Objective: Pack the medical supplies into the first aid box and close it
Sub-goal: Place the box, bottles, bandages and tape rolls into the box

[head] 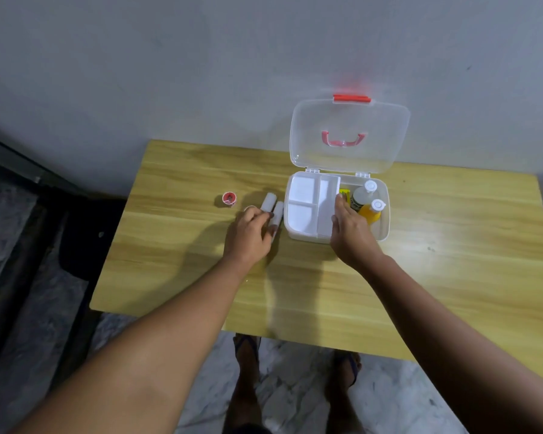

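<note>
Forearms [157,339] outstretched over the table [326,292], our left hand [250,233] curls onto two bandage rolls [273,205] beside the open first aid box [384,214], apparently pinching one, while our right hand [350,228], fingers flat, steadies its white tray [304,195]; next, we judge, the roll needs lifting into a free compartment.

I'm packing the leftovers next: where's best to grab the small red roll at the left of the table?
Pinch the red roll across its white outer rim, coming straight down from above with the left hand, which is nearest. It seems to lie flat, round face up, apart from the two white rolls, so both sides look free.
</note>
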